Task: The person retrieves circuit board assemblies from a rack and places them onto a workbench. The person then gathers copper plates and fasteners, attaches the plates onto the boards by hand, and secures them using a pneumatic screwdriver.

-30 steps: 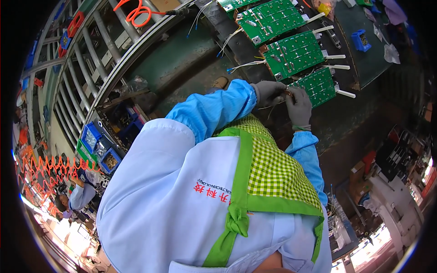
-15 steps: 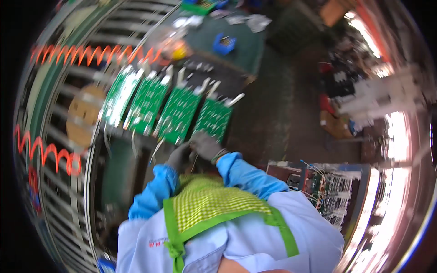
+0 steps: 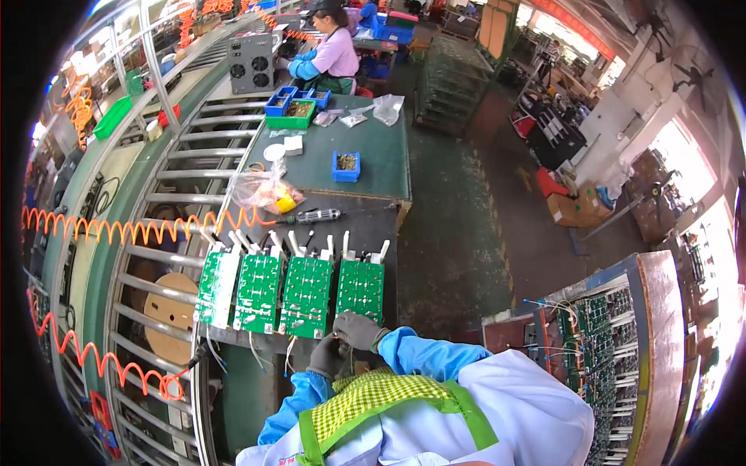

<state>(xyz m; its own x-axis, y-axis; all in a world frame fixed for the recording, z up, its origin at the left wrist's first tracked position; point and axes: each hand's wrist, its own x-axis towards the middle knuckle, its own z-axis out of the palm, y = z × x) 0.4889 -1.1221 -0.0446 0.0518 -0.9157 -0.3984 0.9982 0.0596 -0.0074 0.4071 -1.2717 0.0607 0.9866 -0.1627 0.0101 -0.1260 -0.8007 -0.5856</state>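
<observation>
Four gloved-hand-sized details aside, the nearest green circuit board (image 3: 360, 290) is the rightmost in a row on the dark bench. My right hand (image 3: 359, 332), in a grey glove, is closed at its lower edge. Just left of it and lower, my left hand (image 3: 328, 357), gloved alike, has its fingers pinched together close to the right fingertips. A thin strand shows below the right hand; what the fingers hold is too small to make out. Another circuit board (image 3: 306, 295) lies to the left, with white wires (image 3: 290, 351) hanging off its near edge. White upright pieces stick out along the boards' far edges.
An electric screwdriver (image 3: 318, 215) and a plastic bag (image 3: 264, 190) lie beyond the boards. A blue bin (image 3: 346, 166) stands on the green table (image 3: 381, 147). Left runs a roller conveyor (image 3: 159, 254) with orange coiled hoses (image 3: 116, 231). A rack of boards (image 3: 598, 365) stands right. A co-worker (image 3: 334, 50) is further back.
The view has tilted up and steadied, so the far bench and the co-worker now show. Both hands stay together at the rightmost board's near edge.
</observation>
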